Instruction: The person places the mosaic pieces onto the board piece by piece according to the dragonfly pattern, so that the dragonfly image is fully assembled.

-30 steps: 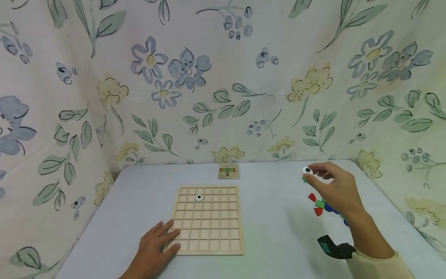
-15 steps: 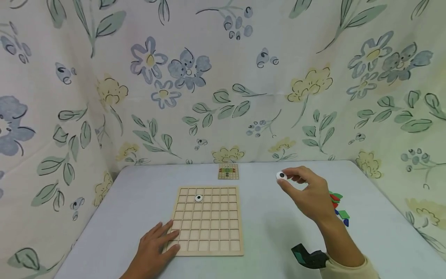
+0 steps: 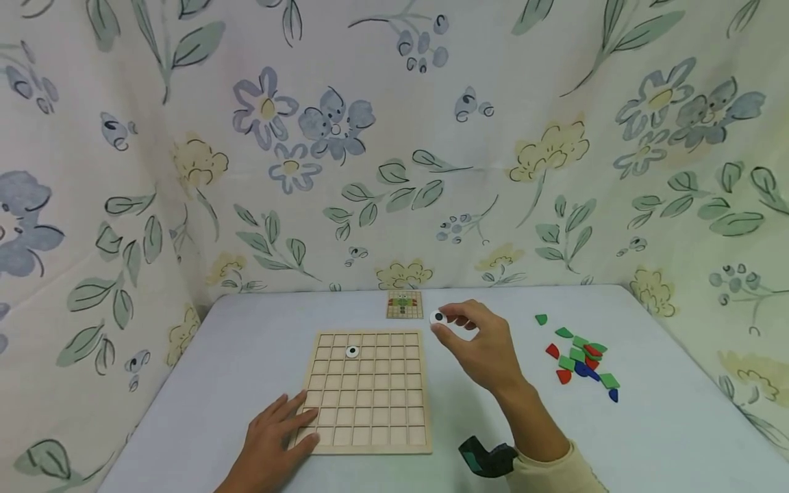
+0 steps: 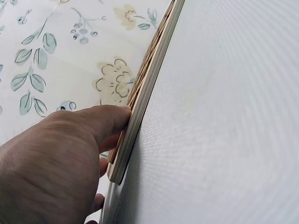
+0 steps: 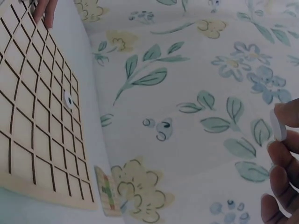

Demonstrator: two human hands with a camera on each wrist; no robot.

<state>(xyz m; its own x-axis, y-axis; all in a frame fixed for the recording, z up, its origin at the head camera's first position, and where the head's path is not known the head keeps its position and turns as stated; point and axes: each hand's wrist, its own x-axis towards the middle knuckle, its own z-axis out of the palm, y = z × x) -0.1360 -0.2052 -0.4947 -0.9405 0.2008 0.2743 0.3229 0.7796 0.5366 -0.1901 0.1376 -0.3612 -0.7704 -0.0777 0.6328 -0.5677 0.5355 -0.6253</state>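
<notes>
In the head view a wooden grid board (image 3: 366, 404) lies on the table, with one white disc with a black dot (image 3: 352, 351) in an upper-left cell. My left hand (image 3: 271, 438) rests on the board's lower-left edge, fingers fairly straight; the left wrist view shows its thumb (image 4: 114, 116) against the rim. My right hand (image 3: 483, 346) pinches a second eye disc (image 3: 437, 317) between thumb and fingertips, raised just beyond the board's upper-right corner. Seen edge-on in the right wrist view, that white disc (image 5: 277, 125) sits between the fingertips.
A small pattern card (image 3: 404, 304) with a coloured figure lies behind the board. Several red, green and blue flat pieces (image 3: 577, 354) are scattered on the right of the white table (image 3: 259, 342). A floral cloth (image 3: 394, 137) hangs behind and at the sides.
My right hand has carried the pinched disc leftward from above the coloured pieces to near the board, uncovering the pieces. The left hand has stayed in place.
</notes>
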